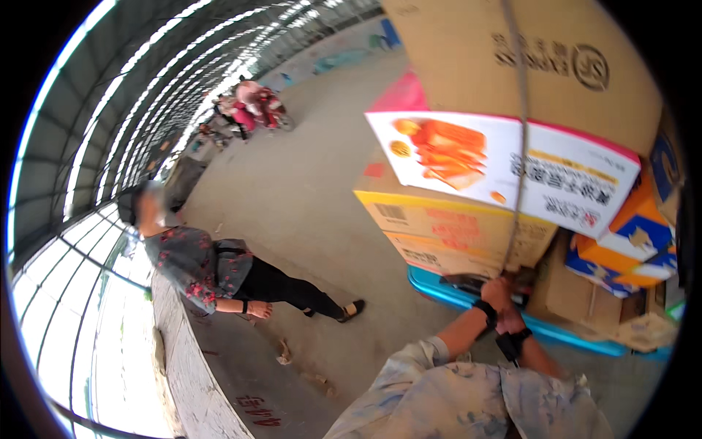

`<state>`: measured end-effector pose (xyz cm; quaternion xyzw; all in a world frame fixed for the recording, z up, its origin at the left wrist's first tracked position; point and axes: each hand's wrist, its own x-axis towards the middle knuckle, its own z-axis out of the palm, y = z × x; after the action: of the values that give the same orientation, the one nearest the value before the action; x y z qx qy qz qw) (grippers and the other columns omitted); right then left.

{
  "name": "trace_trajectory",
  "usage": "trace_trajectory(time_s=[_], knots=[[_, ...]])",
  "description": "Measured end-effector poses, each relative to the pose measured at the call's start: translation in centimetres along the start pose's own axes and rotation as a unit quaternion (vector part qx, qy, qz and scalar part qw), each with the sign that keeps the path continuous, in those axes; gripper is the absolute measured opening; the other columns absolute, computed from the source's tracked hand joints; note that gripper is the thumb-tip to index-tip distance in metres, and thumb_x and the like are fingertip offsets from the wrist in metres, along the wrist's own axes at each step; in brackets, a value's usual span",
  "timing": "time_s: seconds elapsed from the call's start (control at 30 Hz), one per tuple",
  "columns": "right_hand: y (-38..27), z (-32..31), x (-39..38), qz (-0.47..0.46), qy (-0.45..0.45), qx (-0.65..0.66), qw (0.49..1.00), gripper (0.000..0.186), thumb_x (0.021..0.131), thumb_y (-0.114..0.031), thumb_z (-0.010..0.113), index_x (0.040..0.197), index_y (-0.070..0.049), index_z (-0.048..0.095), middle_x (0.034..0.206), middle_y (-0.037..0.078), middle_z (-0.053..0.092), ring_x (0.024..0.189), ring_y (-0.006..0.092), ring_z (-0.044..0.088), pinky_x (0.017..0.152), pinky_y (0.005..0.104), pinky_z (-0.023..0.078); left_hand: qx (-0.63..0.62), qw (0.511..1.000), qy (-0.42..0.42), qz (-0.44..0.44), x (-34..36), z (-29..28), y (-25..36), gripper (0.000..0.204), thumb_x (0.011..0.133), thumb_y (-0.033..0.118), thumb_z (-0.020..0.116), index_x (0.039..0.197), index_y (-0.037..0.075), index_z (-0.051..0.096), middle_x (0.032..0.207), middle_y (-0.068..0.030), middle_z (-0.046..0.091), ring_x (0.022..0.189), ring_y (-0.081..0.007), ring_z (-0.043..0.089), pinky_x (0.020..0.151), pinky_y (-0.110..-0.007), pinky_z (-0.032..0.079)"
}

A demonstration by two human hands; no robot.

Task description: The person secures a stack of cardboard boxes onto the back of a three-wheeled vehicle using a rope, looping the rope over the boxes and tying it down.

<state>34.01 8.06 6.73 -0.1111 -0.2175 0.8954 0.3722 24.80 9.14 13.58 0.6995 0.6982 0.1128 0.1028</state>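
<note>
A grey strap (522,146) runs down the face of a tall stack of cartons and ends at my hands. My left hand (497,292) is closed around its lower end. Just below and pressed against it, my right hand (510,320) is closed too, in line with the strap; its fingers are partly hidden. Under the strap are a large brown carton (468,44), a white-and-pink carton (504,164) with a food picture, and a yellow-edged brown carton (439,227). The stack rests above a light blue frame (439,288), close to my hands.
Orange-and-blue boxes (632,230) and an opened brown carton (585,300) lie at the right. A person in a flowered top (201,267) stands at the left beside a low wall (194,366). Farther off, a red motorbike (274,110) stands on the concrete floor (314,139).
</note>
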Motion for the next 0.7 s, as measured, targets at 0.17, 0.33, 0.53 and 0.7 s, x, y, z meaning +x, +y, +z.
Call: trace_trajectory(time_s=[0.17, 0.33, 0.53, 0.7], knots=[[-0.2, -1.6, -1.5, 0.081, 0.119, 0.054, 0.988, 0.03, 0.083, -0.031, 0.061, 0.099, -0.006, 0.055, 0.088, 0.005, 0.059, 0.084, 0.0188, 0.058, 0.082, 0.037, 0.049, 0.076, 0.992, -0.078, 0.061, 2.3, -3.9, -2.6, 0.033, 0.07, 0.03, 0.059, 0.095, 0.008, 0.06, 0.083, -0.0122, 0.06, 0.07, -0.0309, 0.06, 0.054, -0.043, 0.047], [0.0, 0.5, -1.0, 0.101, 0.178, 0.079, 0.976, 0.023, 0.091, -0.029, 0.05, 0.096, -0.008, 0.056, 0.08, 0.005, 0.062, 0.072, 0.0168, 0.061, 0.069, 0.0355, 0.052, -0.182, 0.979, 0.042, -0.083, -0.2, -3.1, -0.4, 0.029, 0.082, 0.034, 0.053, 0.088, 0.008, 0.064, 0.075, -0.0203, 0.061, 0.075, -0.0386, 0.059, 0.064, -0.048, 0.045], [-0.5, 1.1, -1.2, 0.086, 0.131, 0.188, 0.97, 0.026, 0.094, -0.033, 0.044, 0.09, -0.01, 0.055, 0.071, -0.001, 0.059, 0.057, 0.0089, 0.056, 0.054, 0.0232, 0.049, -0.288, 0.955, -0.014, -0.074, -0.5, -2.2, 0.2, 0.027, 0.081, 0.03, 0.057, 0.081, 0.004, 0.063, 0.07, -0.0206, 0.06, 0.067, -0.0341, 0.06, 0.059, -0.04, 0.046], [-0.6, 0.9, -0.6, 0.095, 0.079, 0.211, 0.97, 0.031, 0.094, -0.037, 0.04, 0.093, -0.009, 0.055, 0.075, 0.001, 0.061, 0.062, 0.01, 0.058, 0.055, 0.0231, 0.05, -0.285, 0.957, -0.034, -0.038, 0.4, -1.3, -0.7, 0.032, 0.082, 0.031, 0.054, 0.083, 0.0, 0.06, 0.077, -0.0239, 0.059, 0.075, -0.0407, 0.057, 0.063, -0.046, 0.044]])
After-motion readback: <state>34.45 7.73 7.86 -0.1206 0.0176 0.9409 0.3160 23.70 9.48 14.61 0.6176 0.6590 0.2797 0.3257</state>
